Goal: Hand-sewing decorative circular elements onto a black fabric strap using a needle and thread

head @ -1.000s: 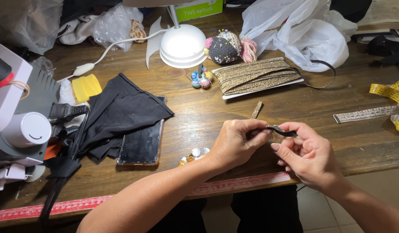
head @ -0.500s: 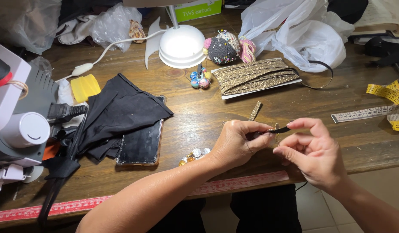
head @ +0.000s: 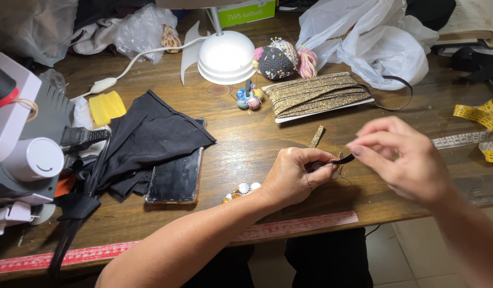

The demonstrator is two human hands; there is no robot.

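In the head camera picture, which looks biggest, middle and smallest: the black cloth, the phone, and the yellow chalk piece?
Largest to smallest, as they look:
1. black cloth
2. phone, partly tucked under the cloth, so some is hidden
3. yellow chalk piece
All three lie on the table about equally far from the camera, so the order looks safe.
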